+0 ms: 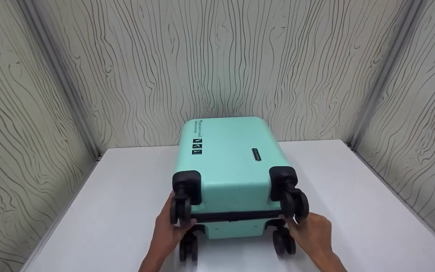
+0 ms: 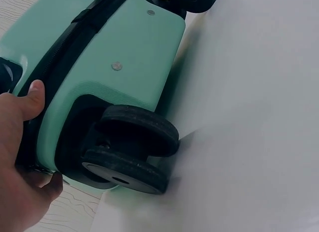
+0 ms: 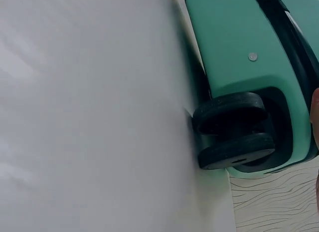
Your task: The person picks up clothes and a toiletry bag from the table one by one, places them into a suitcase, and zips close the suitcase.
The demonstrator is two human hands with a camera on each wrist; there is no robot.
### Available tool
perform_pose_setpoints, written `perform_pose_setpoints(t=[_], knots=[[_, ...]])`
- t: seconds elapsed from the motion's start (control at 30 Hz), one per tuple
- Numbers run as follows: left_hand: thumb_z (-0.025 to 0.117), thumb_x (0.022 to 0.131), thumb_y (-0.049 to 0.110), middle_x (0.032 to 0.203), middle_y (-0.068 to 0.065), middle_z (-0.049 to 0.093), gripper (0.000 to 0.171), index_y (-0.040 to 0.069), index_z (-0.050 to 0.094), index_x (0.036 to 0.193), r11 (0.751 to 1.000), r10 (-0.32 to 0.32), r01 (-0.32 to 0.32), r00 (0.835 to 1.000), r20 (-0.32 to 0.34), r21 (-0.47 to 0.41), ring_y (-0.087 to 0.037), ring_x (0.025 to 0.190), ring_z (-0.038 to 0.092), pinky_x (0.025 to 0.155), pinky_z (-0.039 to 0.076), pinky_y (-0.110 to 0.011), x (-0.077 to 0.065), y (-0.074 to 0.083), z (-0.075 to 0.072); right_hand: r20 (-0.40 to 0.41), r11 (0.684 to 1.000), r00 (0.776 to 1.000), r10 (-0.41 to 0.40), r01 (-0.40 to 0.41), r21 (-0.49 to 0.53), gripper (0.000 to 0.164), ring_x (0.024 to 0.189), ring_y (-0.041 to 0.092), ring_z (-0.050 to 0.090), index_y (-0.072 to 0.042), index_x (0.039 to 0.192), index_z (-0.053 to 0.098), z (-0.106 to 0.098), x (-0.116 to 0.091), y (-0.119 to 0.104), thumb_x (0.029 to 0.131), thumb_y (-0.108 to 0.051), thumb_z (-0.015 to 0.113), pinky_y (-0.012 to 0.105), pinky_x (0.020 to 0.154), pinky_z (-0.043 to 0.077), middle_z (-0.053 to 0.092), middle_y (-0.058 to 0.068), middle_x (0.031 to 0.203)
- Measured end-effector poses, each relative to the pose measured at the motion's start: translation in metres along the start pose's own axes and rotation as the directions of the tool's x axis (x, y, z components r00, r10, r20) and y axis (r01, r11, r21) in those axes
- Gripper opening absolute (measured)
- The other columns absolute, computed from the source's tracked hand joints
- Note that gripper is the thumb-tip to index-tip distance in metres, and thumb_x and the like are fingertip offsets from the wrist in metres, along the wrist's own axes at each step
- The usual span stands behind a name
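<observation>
A mint-green hard-shell suitcase (image 1: 229,151) lies on its broad side on the white table (image 1: 134,177), its wheeled end towards me. Black double wheels (image 1: 181,207) stick out at its corners. My left hand (image 1: 166,230) grips the left side of that end, its thumb on the black zipper band (image 2: 60,52) between two wheels. On the opposite side my right hand (image 1: 312,232) holds the suitcase the same way, thumb by the band. Most fingers of both hands are hidden behind the sides. In the right wrist view only a sliver of the right hand shows at the edge.
Wood-grain patterned panels (image 1: 221,60) stand behind the table and on both sides, joined by grey corner strips (image 1: 57,71). The suitcase's far end lies close to the back panel. White tabletop shows on either side of it.
</observation>
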State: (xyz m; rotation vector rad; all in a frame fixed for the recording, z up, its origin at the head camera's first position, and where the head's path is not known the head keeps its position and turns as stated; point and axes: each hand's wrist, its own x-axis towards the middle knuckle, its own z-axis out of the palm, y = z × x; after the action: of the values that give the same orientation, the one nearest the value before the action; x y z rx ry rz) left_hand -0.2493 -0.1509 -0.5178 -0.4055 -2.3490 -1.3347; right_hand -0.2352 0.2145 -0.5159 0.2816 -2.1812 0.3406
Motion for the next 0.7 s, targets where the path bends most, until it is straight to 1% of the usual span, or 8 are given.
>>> perform_pose_setpoints(t=[0.07,0.17,0.27,0.33,0.43,0.5,0.57,0.7], knots=[[0.078,0.074,0.026,0.149,0.001,0.035,0.097,0.026,0.017,0.149,1.0,0.011,-0.011,1.0,-0.013,0.0,-0.016,0.133,0.037,0.107,0.032,-0.026,-0.001,0.0,0.001,-0.022,1.0,1.0,0.017,-0.018,-0.016,0.055,0.04,-0.003,0.014,-0.021,0.049,0.031,0.0,-0.003,-0.005,0.061,-0.03,0.084,0.015,0.038,0.011,0.023,-0.015,0.04],[0.079,0.074,0.025,0.148,0.003,0.036,0.097,0.027,0.018,0.149,1.0,-0.004,0.004,1.0,-0.024,-0.007,-0.014,0.133,0.036,0.107,0.03,-0.021,-0.001,0.002,0.002,-0.031,0.997,0.997,0.073,-0.074,-0.037,0.055,0.037,-0.002,0.017,-0.021,0.045,0.031,0.0,-0.005,-0.015,0.062,-0.029,0.083,0.016,0.036,0.013,0.026,-0.012,0.038],[0.078,0.074,0.026,0.149,0.003,0.035,0.096,0.026,0.018,0.149,1.0,-0.019,0.019,0.999,-0.025,-0.022,-0.013,0.134,0.036,0.108,0.029,-0.021,-0.001,0.004,0.002,0.016,0.987,0.988,0.151,-0.15,-0.061,0.054,0.036,0.003,0.021,-0.019,0.044,0.032,-0.003,-0.006,-0.025,0.065,-0.028,0.081,0.02,0.036,0.016,0.027,-0.009,0.037],[0.078,0.074,0.027,0.149,0.003,0.035,0.096,0.025,0.019,0.149,0.999,-0.026,0.025,0.999,-0.026,-0.027,-0.013,0.134,0.036,0.108,0.03,-0.023,-0.001,0.005,0.002,0.103,0.973,0.968,0.227,-0.221,-0.066,0.052,0.036,0.006,0.024,-0.018,0.045,0.035,-0.007,-0.006,-0.031,0.068,-0.03,0.08,0.023,0.036,0.018,0.03,-0.008,0.039],[0.078,0.074,0.029,0.148,0.003,0.036,0.095,0.024,0.02,0.149,0.999,-0.021,0.02,0.999,-0.03,-0.025,-0.013,0.133,0.036,0.108,0.032,-0.026,-0.001,0.005,0.001,0.24,0.944,0.913,0.33,-0.321,-0.08,0.048,0.038,0.009,0.03,-0.016,0.05,0.041,-0.013,-0.003,-0.038,0.073,-0.039,0.076,0.025,0.038,0.021,0.034,-0.006,0.042],[0.077,0.075,0.032,0.148,0.003,0.036,0.094,0.026,0.02,0.149,1.0,-0.018,0.018,0.999,-0.029,-0.021,-0.013,0.133,0.036,0.107,0.033,-0.027,-0.001,0.004,0.002,0.268,0.932,0.893,0.362,-0.349,-0.1,0.049,0.038,0.011,0.032,-0.015,0.052,0.044,-0.014,-0.002,-0.041,0.073,-0.046,0.074,0.025,0.038,0.022,0.036,-0.005,0.044],[0.076,0.075,0.033,0.148,0.004,0.035,0.094,0.027,0.018,0.149,1.0,-0.014,0.014,1.0,-0.025,-0.019,-0.013,0.133,0.036,0.107,0.033,-0.029,-0.001,0.003,0.002,0.241,0.933,0.901,0.36,-0.342,-0.117,0.053,0.037,0.012,0.03,-0.015,0.05,0.042,-0.013,-0.001,-0.043,0.072,-0.051,0.074,0.025,0.036,0.021,0.033,-0.006,0.042],[0.077,0.075,0.029,0.148,0.003,0.036,0.096,0.029,0.016,0.149,1.0,-0.014,0.014,1.0,-0.025,-0.004,-0.014,0.133,0.037,0.107,0.034,-0.033,-0.003,0.001,0.004,0.115,0.946,0.945,0.307,-0.29,-0.142,0.06,0.034,0.011,0.024,-0.018,0.044,0.031,-0.007,-0.003,-0.048,0.071,-0.048,0.075,0.025,0.035,0.016,0.023,-0.007,0.039]])
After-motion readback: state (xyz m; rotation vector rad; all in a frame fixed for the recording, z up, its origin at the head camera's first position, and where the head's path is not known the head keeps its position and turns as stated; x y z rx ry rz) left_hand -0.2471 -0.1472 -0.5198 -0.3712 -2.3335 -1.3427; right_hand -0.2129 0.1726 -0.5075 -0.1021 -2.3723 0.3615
